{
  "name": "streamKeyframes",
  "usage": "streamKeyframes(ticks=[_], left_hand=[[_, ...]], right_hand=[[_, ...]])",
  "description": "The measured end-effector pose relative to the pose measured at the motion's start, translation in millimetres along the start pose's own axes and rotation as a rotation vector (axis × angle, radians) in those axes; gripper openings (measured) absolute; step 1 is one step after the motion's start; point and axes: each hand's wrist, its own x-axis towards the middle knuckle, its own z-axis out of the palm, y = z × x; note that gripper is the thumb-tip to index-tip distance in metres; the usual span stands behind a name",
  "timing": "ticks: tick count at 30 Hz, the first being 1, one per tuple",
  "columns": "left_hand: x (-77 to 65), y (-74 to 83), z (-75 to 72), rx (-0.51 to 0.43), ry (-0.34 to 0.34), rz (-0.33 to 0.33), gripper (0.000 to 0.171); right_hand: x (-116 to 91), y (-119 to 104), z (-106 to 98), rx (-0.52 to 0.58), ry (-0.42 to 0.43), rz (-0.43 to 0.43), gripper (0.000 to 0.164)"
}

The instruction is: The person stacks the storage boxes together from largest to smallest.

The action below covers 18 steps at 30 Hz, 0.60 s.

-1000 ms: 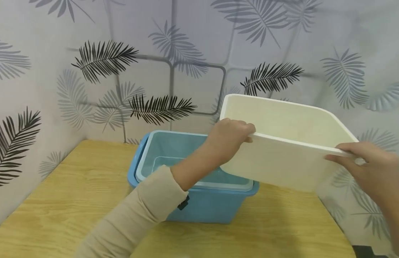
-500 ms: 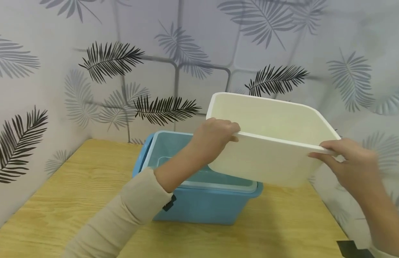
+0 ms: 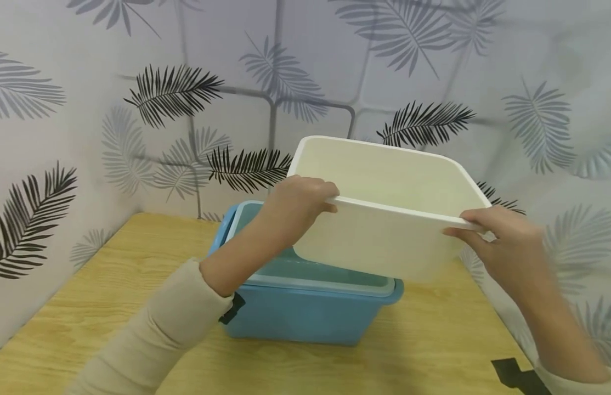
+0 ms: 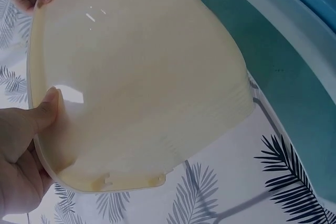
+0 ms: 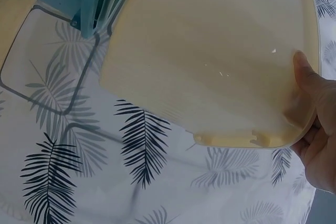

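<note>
A cream plastic bin is held in the air, tilted, its open top facing up and away from the person. My left hand pinches its near rim toward the left corner, thumb on the outer wall in the left wrist view. At the right end of that rim my right hand grips it, thumb outside and fingers over the edge. Below and behind it stands a blue bin on the table, with a paler blue bin nested inside. The cream bin overlaps the right part of both in the head view.
The wooden table reaches out to both sides of the blue bin. Behind and beside it is a wall covering with a leaf pattern. A dark strap piece shows at the right wrist.
Both hands have carried the cream bin leftward and slightly up, so that it now overlaps more of the nested blue bins. Their grips on its rim look the same.
</note>
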Motion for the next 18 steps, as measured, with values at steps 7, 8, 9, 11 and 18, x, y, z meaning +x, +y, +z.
streamKeyframes(ticks=[7, 8, 9, 11, 18], left_hand=[[-8.4, -13.3, -13.1, -0.039, 0.026, -0.002, 0.015], [-9.6, -15.0, -15.1, -0.043, 0.027, -0.004, 0.015], [-10.8, -16.8, -16.6, -0.042, 0.033, -0.002, 0.015], [-13.3, -19.3, -19.6, -0.036, 0.039, -0.002, 0.016], [-24.6, -28.6, -27.0, -0.037, 0.046, -0.037, 0.017]], right_hand=[[8, -14, 10, 0.032, -0.002, -0.015, 0.056], [9, -16, 11, 0.041, 0.001, -0.014, 0.055], [10, -18, 13, 0.050, 0.004, -0.013, 0.055], [12, -22, 16, 0.065, 0.007, -0.013, 0.054], [15, -35, 28, 0.108, -0.023, 0.014, 0.049]])
